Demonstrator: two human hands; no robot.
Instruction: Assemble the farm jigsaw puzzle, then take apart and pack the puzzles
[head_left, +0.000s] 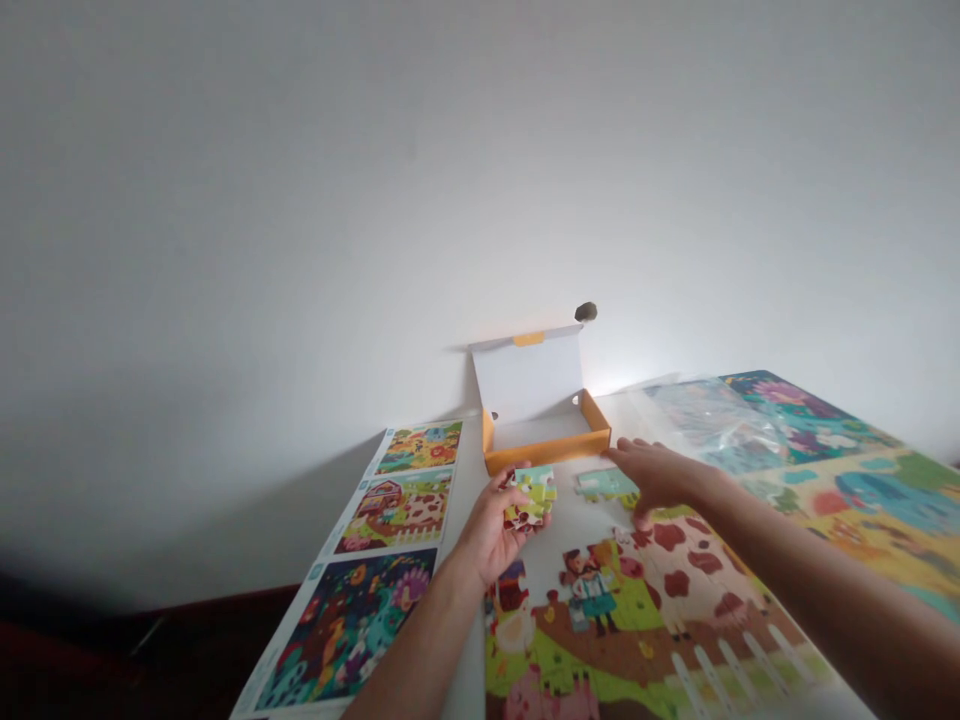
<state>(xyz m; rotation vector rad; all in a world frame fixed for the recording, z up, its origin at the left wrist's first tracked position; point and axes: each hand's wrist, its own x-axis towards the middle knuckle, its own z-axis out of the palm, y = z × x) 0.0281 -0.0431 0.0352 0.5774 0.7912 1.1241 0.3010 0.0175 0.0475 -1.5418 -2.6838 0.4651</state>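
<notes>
My left hand (491, 528) is closed around a green and yellow puzzle piece (531, 497), held just above the table in front of the orange box (545, 448). My right hand (654, 476) lies palm down with fingers stretched out, touching a pale blue puzzle piece (604, 485) on the table. Below both hands lies a partly joined farm puzzle (637, 610) with a cow, a farmer and a white fence.
The open orange box has its white lid leaning against the wall. A strip of three picture sheets (382, 555) lies at the left. A finished colourful puzzle (847, 480) and a clear plastic bag (705, 420) are at the right. The table's left edge is near the sheets.
</notes>
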